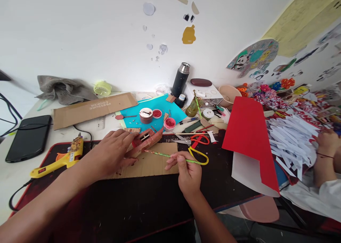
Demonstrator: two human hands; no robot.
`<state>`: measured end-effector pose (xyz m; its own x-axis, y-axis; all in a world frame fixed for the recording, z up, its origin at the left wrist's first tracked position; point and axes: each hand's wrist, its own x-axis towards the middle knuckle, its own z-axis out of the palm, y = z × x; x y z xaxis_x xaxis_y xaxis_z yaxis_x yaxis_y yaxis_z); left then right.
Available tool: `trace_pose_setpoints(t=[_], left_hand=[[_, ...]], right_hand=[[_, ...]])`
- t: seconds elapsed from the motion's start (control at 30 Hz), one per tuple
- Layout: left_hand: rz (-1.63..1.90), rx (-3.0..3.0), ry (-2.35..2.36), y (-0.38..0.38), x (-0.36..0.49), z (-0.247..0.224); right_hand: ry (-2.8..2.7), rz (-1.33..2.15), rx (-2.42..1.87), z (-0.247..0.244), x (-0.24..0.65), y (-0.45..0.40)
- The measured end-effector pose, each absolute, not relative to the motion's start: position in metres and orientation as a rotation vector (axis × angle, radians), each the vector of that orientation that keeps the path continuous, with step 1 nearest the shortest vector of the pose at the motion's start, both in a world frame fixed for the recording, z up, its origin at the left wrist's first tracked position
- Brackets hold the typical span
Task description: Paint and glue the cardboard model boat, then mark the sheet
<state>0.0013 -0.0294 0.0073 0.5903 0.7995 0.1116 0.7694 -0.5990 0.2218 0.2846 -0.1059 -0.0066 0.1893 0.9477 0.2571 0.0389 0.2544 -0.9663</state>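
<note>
My left hand [113, 150] is closed on a small cardboard model [150, 141] coated in reddish-brown paint, with a slot-like opening on its far side. The fingers hide part of it. In my right hand [189, 174] is a thin paintbrush [162, 154] with a green, paint-spotted handle, its tip at the model's near edge. Beneath lies a flat piece of brown cardboard [157, 166]. Scissors [204, 141] with red and yellow handles rest just beyond my right hand. Past the model stand a paint jar [146, 117] and an open pot of red paint [169, 123].
A yellow glue gun [62, 161] and a black phone [28, 138] lie at the left. Behind are a cardboard strip [96, 108], blue paper [170, 106] and a black thermos [181, 79]. Red card [245, 126] stands at the right, near white paper strips [290, 136] and another person's hand [327, 143].
</note>
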Motion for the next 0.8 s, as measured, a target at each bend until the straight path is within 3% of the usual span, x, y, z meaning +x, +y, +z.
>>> trace_pose_setpoints(t=[0.17, 0.8], left_hand=[[0.257, 2.637, 1.341, -0.029, 0.001, 0.009], [0.331, 2.663, 1.292, -0.028, -0.001, 0.006]], right_hand=[[-1.116, 0.745, -1.185, -0.003, 0.295, -0.102], [-1.144, 0.824, -1.114, -0.002, 0.289, -0.101]])
